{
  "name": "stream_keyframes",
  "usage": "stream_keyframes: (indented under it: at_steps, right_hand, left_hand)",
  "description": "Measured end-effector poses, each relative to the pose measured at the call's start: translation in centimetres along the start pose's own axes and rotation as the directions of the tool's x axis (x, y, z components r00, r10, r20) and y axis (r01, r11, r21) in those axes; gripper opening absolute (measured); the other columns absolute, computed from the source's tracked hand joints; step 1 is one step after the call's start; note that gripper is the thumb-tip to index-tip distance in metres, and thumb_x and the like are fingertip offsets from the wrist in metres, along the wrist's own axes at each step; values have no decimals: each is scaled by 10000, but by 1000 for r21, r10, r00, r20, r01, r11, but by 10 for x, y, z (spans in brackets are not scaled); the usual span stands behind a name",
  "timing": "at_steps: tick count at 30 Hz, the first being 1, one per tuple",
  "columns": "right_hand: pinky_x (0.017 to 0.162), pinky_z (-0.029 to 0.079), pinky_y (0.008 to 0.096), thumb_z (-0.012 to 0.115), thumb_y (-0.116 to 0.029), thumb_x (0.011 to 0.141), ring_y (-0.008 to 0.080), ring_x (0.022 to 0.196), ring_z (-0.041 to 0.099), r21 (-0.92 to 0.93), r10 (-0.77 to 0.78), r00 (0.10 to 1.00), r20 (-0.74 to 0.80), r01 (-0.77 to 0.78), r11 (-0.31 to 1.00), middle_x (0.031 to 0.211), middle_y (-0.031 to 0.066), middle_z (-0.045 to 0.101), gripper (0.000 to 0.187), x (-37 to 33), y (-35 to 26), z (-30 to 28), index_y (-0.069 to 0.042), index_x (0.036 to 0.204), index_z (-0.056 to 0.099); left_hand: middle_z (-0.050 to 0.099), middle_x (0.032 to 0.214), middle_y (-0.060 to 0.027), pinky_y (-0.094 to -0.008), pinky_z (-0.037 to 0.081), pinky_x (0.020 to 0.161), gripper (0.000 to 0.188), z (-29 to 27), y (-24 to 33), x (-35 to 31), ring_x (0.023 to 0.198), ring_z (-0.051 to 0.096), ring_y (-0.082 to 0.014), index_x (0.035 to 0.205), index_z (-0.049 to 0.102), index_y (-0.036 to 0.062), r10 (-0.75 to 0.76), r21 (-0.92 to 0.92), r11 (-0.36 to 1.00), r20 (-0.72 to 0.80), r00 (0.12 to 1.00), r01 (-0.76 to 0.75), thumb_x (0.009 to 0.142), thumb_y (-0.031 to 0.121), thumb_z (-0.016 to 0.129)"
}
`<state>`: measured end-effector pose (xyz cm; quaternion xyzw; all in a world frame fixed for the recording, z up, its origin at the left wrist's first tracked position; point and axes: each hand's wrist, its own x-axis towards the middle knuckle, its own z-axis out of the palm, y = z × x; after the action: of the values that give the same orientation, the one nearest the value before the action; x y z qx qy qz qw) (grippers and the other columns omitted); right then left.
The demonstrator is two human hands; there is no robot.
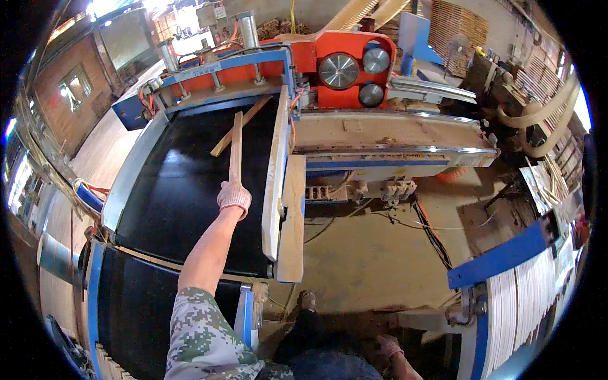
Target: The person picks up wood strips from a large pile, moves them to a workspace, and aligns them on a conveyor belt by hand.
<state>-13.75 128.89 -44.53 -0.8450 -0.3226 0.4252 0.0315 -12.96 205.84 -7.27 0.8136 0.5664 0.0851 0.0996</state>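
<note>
My left hand [234, 196], in a pale knitted glove, is closed around the near end of a wooden strip [237, 147]. The strip points away from me over a black conveyor belt [171, 190]. A second wooden strip [240, 126] lies slantwise on the belt, partly behind the held one. Low down on the right, by my legs, hangs my right hand [389, 346], also gloved. It is small and dim there, and its fingers are hard to make out; nothing is visibly held in it.
Along the belt's right side runs a pale rail [275, 183]. Beyond stands an orange machine housing [323, 50] with round saw blades [339, 70], joined to a dusty bed [386, 133]. A nearer belt [142, 304] adjoins at lower left. Stacked pale strips [516, 304] stand at right beside a blue bar [500, 253].
</note>
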Motion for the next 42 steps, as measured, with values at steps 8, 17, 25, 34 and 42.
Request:
stream_keyframes:
  at_steps: [8, 17, 25, 34, 42]
  right_hand:
    - [903, 590, 479, 687, -178, 909, 411, 1113, 690, -254, -402, 794, -455, 317, 914, 1228, 186, 718, 338, -22, -99, -112, -104, 1239, 690]
    - [1003, 491, 323, 659, -218, 1012, 157, 1117, 580, 651, -359, 654, -666, 745, 148, 1248, 61, 617, 651, -68, -372, -403, 58, 1534, 382]
    - [606, 506, 351, 707, -286, 974, 173, 692, 583, 723, 192, 729, -657, 681, -114, 837, 43, 611, 348, -33, -391, -484, -25, 1199, 657]
    - [616, 500, 366, 734, -195, 877, 187, 705, 606, 826, 488, 728, -483, 193, 529, 798, 48, 631, 359, -1, -163, -257, 13, 1156, 644]
    - [555, 518, 391, 737, -209, 957, 220, 639, 601, 900, 700, 704, -119, -221, 376, 801, 109, 623, 476, -92, -221, -222, 2, 1332, 534]
  left_hand:
    - [706, 1010, -300, -491, 572, 934, 407, -19, -33, -39, 1056, 702, -466, 1334, 605, 43, 60, -496, 865, -40, 997, -72, 972, 218, 539]
    - [673, 1252, -197, -446, 557, 945, 595, -81, 27, -244, 1051, 697, -339, 1526, 537, 36, 548, -634, 451, -358, 756, -628, 948, 102, 663]
    - [724, 1062, -175, -447, 563, 913, 355, -49, 45, -143, 1018, 701, -332, 1299, 726, 84, 770, -729, 79, -388, 506, -680, 964, 200, 735]
    - [592, 1506, -140, -512, 438, 1141, 634, 10, -14, 182, 1459, 505, -318, 1500, 512, 120, 55, 86, 995, 8, 998, -56, 931, 317, 713]
    - [676, 1421, -167, -475, 555, 1043, 617, 60, 5, 247, 1260, 690, -356, 1484, 597, 97, -27, 148, 989, -11, 1000, 28, 955, 381, 742]
